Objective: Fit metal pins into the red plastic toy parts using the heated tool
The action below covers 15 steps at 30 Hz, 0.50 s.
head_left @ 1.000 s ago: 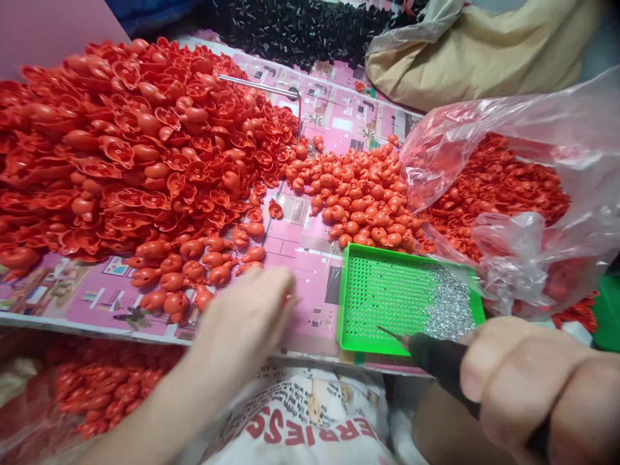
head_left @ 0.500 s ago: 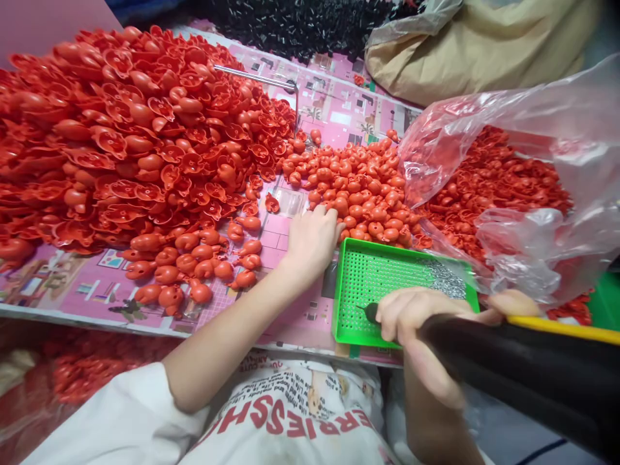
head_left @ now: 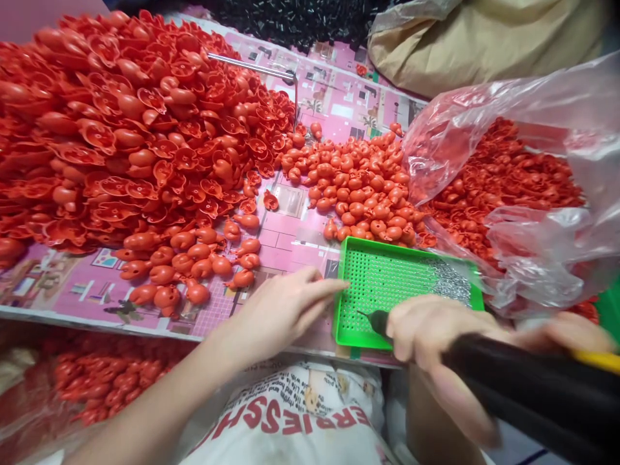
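Note:
My right hand (head_left: 429, 329) is wrapped around a black electric screwdriver (head_left: 508, 387) with a yellow part at its rear. Its thin bit points left over the green perforated tray (head_left: 407, 244), where small silver screws (head_left: 453, 284) fill many holes and heap at the far right. Beside the tray's left wall is my left hand (head_left: 283, 303), index finger stretched to the rim and the others partly curled; I see nothing in it. Behind the tray lies a pile of small red rounded plastic parts (head_left: 363, 187).
A tall heap of red plastic shells (head_left: 130, 135) covers the table's left, with assembled red pieces (head_left: 181, 261) before it. A bent metal rod (head_left: 252, 66) rises behind. On the right stands a clear plastic bag (head_left: 527, 239) of red parts; farther back are black parts (head_left: 300, 22) and a brown sack (head_left: 450, 51).
My left hand has moved away from the small red parts, down and left to the tray's left side. My right hand and screwdriver have shifted slightly right over the tray.

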Each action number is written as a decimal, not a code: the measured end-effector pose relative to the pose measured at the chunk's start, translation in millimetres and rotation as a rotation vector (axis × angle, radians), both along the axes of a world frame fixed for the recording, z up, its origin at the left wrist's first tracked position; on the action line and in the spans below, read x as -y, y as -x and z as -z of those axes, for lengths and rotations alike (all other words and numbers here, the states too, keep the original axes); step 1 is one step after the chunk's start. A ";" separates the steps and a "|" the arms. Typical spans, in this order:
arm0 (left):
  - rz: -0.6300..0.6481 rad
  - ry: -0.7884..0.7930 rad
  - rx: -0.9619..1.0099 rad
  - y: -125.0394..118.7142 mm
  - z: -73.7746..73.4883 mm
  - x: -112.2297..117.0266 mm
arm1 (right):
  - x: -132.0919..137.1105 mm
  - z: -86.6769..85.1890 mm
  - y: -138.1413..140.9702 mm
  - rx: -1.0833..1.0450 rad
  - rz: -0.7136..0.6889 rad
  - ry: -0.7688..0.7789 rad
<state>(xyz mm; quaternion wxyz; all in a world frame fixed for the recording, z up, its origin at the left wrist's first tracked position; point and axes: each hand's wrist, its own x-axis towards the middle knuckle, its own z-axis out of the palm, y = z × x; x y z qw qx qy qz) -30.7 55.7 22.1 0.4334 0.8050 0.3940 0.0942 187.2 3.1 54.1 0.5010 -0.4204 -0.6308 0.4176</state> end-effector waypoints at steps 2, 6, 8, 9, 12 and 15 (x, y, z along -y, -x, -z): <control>0.053 0.086 0.017 4.8 -3.8 14.1 | -1.8 -11.0 -6.2 -0.006 -0.103 -0.098; 0.023 0.219 0.102 2.6 -1.2 30.6 | -0.9 -27.3 -3.4 -0.098 -0.163 -0.226; -0.017 0.258 0.120 -1.5 3.2 34.9 | -0.1 -35.7 0.2 -0.051 -0.194 -0.120; -0.028 0.268 0.129 -3.3 5.2 36.4 | -0.2 -40.3 0.9 -0.004 -0.221 -0.055; -0.038 0.270 0.161 -6.3 7.8 38.6 | -2.0 -52.5 -0.6 0.134 -0.317 0.064; -0.048 0.258 0.172 -6.7 7.2 39.0 | -1.7 -54.7 3.3 0.160 -0.266 0.085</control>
